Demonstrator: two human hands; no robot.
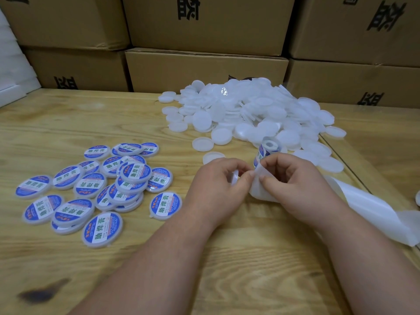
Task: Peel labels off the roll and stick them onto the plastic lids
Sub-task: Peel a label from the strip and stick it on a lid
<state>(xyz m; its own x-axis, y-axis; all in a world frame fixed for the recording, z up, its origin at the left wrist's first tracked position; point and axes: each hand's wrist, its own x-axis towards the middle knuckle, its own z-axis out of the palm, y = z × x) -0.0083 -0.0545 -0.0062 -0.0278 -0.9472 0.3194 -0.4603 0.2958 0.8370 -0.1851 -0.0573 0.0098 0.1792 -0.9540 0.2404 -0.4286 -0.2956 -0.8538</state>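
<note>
You have a fair batch behind you: a loose cluster of labelled lids (95,189) lies toward the left side of the wooden bench (68,123), some flat and some overlapping in low stacks, each showing a blue-and-white round label. I count roughly twenty, though the overlaps hide the exact number.

Far more is left. The heap of plain white lids (250,114) spreads across the far right part of the bench, close to the cardboard boxes (204,69) stacked along the far edge, and it looks several times larger than your finished pile. So I would judge you well under halfway.

Right now you are between lids. Your right hand (300,180) is curled round the label roll (264,151), near the front of the heap, with thumb and fingers pinching the white backing strip (363,205) where it leaves the roll. The spent strip trails away to the right edge of the bench. Your left hand (218,185) is curled too; its fingertips meet the strip at the peel point, and a white lid (235,177) appears tucked in its palm, mostly hidden. Whether a label is already lifted free I cannot tell, as your fingers cover that spot.

One bare lid (212,156) sits alone just beyond your left hand.
</note>
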